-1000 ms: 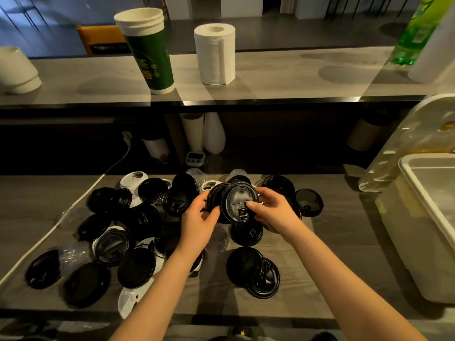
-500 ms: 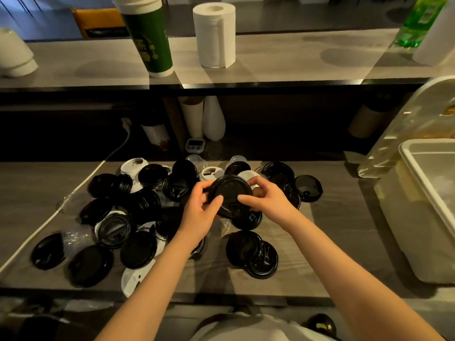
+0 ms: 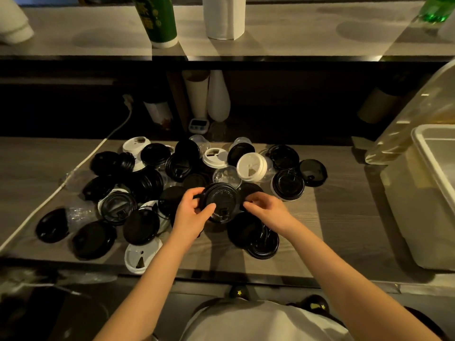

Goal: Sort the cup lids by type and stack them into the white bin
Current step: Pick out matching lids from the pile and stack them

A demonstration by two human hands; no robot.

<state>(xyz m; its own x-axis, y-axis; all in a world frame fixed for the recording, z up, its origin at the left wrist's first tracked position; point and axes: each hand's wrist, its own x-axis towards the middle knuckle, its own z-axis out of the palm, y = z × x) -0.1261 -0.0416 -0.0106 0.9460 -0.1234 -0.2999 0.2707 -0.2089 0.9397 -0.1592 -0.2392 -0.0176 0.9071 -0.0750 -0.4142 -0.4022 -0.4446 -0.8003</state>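
Observation:
Many cup lids lie scattered on the wooden counter (image 3: 327, 225): mostly black, some white, some clear. My left hand (image 3: 190, 215) grips a black lid (image 3: 220, 199) with a flip tab by its left rim, held just above the pile. My right hand (image 3: 266, 209) is at that lid's right side, fingertips curled at or near its rim and over another black lid (image 3: 251, 189); I cannot tell whether it grips anything. A white lid (image 3: 251, 166) lies behind, a stacked black pair (image 3: 256, 236) in front. The white bin (image 3: 433, 193) stands at the right edge.
A white cable (image 3: 61, 185) runs diagonally across the counter's left side. A clear tilted bin cover (image 3: 406, 119) leans behind the bin. On the upper shelf stand a green cup (image 3: 157, 20), a paper roll (image 3: 224, 18) and a green bottle (image 3: 433, 11). A small timer (image 3: 198, 124) sits at the back.
Both hands have lowered the black lid from upright, facing me, to nearly flat over the pile. The view has tipped downward, and my right hand has slid to the lid's right edge.

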